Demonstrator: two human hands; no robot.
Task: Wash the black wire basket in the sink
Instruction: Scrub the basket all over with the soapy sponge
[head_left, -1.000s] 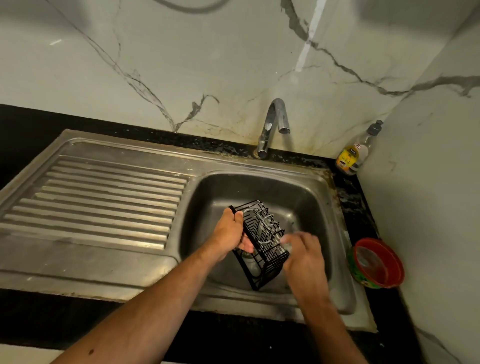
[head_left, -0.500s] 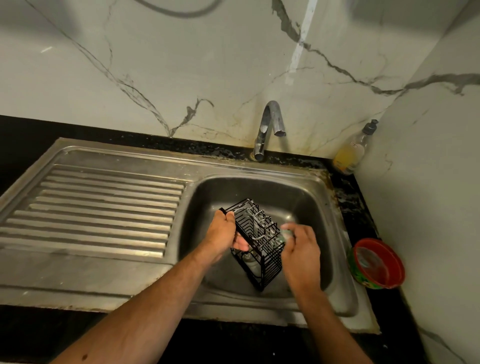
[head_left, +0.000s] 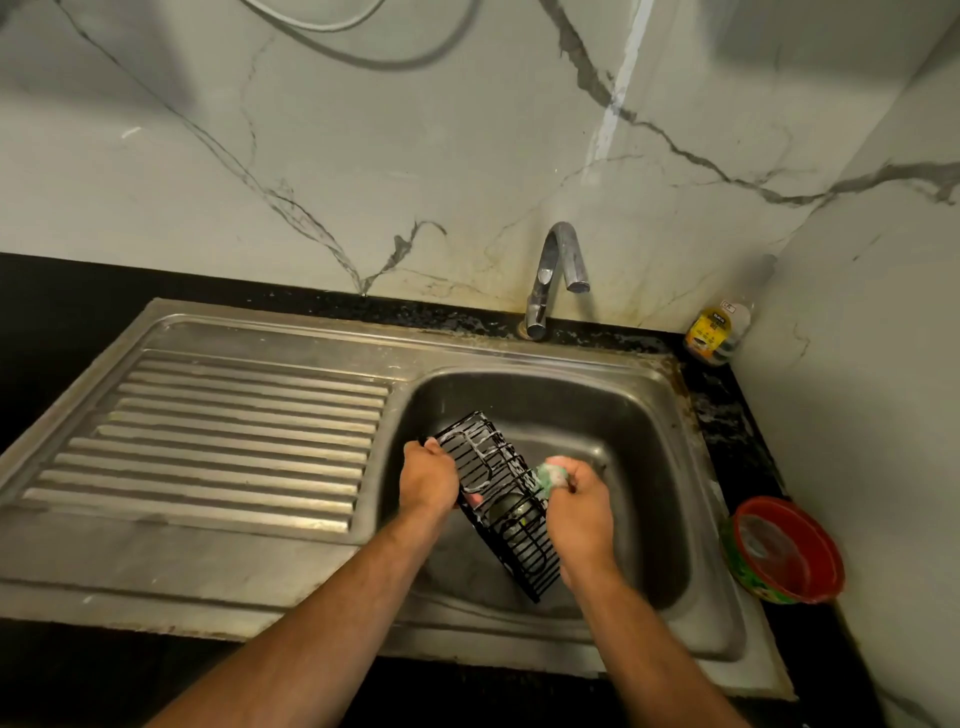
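Black wire basket (head_left: 498, 499) hangs tilted over the sink (head_left: 691, 597) bowl, left hand (head_left: 428, 480) fingers curled round its rim, right hand (head_left: 576, 506) pinching a green scrubber (head_left: 551, 475) against soapy wires; suds could make it slip from that 1-handed grip

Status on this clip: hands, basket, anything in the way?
Left hand grips black wire basket, tilted over sink. Right hand holds soapy sponge against it. Tap off. Nothing obstructing.
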